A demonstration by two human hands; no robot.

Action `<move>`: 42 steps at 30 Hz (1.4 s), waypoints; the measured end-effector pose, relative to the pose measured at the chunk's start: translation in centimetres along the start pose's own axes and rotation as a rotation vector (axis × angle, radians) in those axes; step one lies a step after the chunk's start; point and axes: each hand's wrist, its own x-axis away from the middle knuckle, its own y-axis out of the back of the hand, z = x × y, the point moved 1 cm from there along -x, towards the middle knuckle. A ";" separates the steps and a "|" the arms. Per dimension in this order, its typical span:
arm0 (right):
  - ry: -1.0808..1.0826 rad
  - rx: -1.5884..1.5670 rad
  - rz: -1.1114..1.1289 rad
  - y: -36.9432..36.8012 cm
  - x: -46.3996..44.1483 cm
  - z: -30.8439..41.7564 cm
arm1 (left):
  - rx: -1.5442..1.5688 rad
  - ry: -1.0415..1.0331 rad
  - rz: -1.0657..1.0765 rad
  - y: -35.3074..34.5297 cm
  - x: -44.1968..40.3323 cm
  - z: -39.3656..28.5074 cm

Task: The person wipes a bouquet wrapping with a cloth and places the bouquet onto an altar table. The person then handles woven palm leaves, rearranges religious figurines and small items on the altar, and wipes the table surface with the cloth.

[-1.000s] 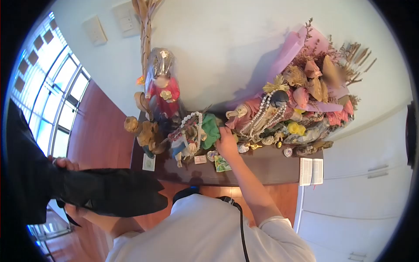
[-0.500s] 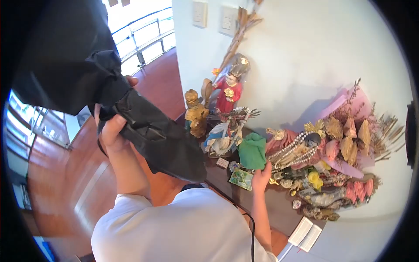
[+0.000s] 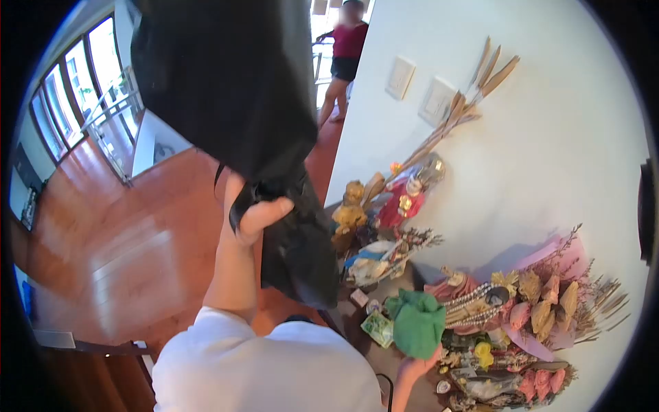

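Observation:
My left hand (image 3: 259, 218) is closed around the gathered middle of a black bag (image 3: 230, 82), its thumb lying across the folds. The bag's wide part rises above the hand, and its narrower end hangs below. In my right hand (image 3: 419, 371) is a green cloth (image 3: 417, 324), which covers most of the fingers. Close to the cloth lie a small green picture card (image 3: 377, 329) and a figure draped with bead strings (image 3: 480, 309). Behind these stand a red-robed crowned figurine (image 3: 401, 202), a golden figurine (image 3: 350, 214) and a white-and-blue figurine (image 3: 371, 264).
Dried flowers in pink wrapping (image 3: 542, 295) lean by the white wall (image 3: 549, 137). Pink flowers (image 3: 546, 383) sit at the near end of the crowded table. Wall switches (image 3: 400, 77) are above. A person (image 3: 349, 48) stands in the background, beyond the reddish floor (image 3: 171, 206).
The view has turned, so the table sits lower and a person shows behind. The black bag now hangs more upright in my left hand. The green cloth is still in my right hand.

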 end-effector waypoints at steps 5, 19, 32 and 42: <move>-0.117 0.012 -0.095 2.7 1.3 4.1 | 0.127 0.027 0.000 0.0 -0.5 -0.8; -0.235 0.856 -0.050 9.3 3.1 13.2 | 0.361 0.184 0.309 -7.5 -1.7 -1.8; -0.576 1.353 0.109 12.2 7.2 -4.3 | 0.256 0.007 0.240 -23.5 -7.2 -2.0; -0.569 1.350 0.089 13.4 7.6 -3.5 | 0.082 -0.268 0.037 -31.2 -7.9 -2.0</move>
